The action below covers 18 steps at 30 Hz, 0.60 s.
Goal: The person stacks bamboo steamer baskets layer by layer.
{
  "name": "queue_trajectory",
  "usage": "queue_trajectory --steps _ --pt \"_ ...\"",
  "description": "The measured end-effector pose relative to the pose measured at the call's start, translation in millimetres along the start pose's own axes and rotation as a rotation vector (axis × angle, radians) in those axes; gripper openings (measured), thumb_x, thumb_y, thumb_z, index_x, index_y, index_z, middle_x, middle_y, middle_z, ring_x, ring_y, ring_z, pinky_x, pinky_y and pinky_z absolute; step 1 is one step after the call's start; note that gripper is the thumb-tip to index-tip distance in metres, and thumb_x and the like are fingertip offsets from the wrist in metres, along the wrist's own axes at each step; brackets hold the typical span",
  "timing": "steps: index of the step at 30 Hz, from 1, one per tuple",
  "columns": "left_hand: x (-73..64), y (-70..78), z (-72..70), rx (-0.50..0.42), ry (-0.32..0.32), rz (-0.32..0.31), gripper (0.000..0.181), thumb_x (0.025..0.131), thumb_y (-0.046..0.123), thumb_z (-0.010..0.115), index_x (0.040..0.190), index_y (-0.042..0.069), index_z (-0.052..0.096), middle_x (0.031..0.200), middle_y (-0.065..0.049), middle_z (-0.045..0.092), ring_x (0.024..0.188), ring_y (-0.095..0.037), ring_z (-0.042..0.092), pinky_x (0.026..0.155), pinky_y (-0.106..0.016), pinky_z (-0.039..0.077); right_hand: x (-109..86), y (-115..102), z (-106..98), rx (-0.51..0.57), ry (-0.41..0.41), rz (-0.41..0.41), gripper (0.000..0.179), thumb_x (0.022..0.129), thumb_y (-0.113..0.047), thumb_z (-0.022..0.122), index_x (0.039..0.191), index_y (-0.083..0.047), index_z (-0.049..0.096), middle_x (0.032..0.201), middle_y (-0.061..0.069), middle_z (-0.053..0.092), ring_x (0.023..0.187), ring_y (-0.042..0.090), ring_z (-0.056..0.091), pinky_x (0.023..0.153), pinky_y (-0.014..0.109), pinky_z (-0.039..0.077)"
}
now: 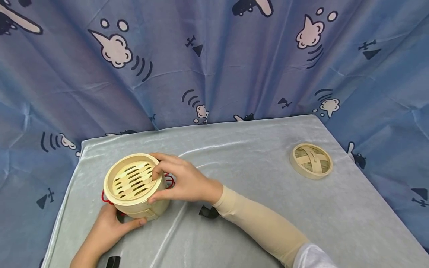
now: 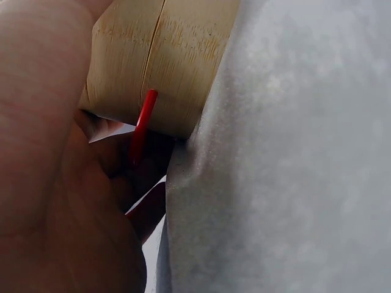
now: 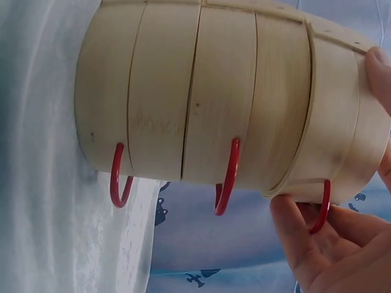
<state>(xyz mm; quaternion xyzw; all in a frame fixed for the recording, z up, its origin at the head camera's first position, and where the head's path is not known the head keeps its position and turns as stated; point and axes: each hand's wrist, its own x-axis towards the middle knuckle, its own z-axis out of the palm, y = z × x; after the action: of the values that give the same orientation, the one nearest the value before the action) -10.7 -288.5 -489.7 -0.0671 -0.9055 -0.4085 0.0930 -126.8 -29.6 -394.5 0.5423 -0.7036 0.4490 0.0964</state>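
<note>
A stack of round bamboo steamer baskets point(image 1: 159, 209) with red loop handles point(image 3: 229, 177) stands at the left of the table in the head view. Its top steamer basket point(image 1: 134, 208) has a slatted floor and sits at the near end of the stack. My right hand point(image 1: 187, 181) grips that top basket at its right side, thumb and fingers on the rim and wall. Low on the stack, my left hand point(image 1: 108, 227) holds the wall, its thumb along the front. In the left wrist view, its fingers are dark beside a red handle point(image 2: 143, 125).
A round woven bamboo lid point(image 1: 311, 160) lies at the right of the table. Grey cloth point(image 1: 241, 178) covers the tabletop, with creases in it. A blue patterned curtain point(image 1: 214, 74) hangs behind and at both sides. Small black pieces point(image 1: 208, 212) show by the wrists.
</note>
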Motion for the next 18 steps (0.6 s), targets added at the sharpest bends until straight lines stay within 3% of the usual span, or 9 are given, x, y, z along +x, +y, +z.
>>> queue_trajectory --steps 5,14,18 --pt "-0.3 3.2 -1.4 -0.033 -0.022 -0.008 0.095 0.062 0.030 0.097 0.141 0.030 0.044 0.125 0.011 0.055 0.105 -0.006 0.054 0.083 -0.013 0.040 -1.4 -6 4 -0.055 0.007 0.019 0.052 0.069 -0.049 0.089 0.099 -0.019 0.059 0.141 0.008 0.052 0.136 0.012 0.042 0.105 0.023 0.039" --pt "0.7 38.1 -9.0 -0.023 0.000 0.006 0.093 0.061 0.022 0.097 0.139 0.013 0.047 0.126 0.001 0.056 0.105 -0.002 0.051 0.082 -0.011 0.038 -3.0 -11 7 -0.114 0.026 0.070 0.052 0.068 -0.051 0.089 0.100 -0.023 0.059 0.143 0.005 0.051 0.136 0.013 0.043 0.102 0.023 0.041" --pt "0.8 43.0 -10.2 -0.040 -0.012 -0.009 0.092 0.063 0.022 0.096 0.140 0.013 0.046 0.128 0.001 0.055 0.108 -0.001 0.051 0.085 -0.010 0.038 -4.4 -13 8 -0.135 0.019 0.086 0.053 0.068 -0.052 0.088 0.101 -0.024 0.058 0.145 0.004 0.049 0.134 0.013 0.044 0.095 0.023 0.044"
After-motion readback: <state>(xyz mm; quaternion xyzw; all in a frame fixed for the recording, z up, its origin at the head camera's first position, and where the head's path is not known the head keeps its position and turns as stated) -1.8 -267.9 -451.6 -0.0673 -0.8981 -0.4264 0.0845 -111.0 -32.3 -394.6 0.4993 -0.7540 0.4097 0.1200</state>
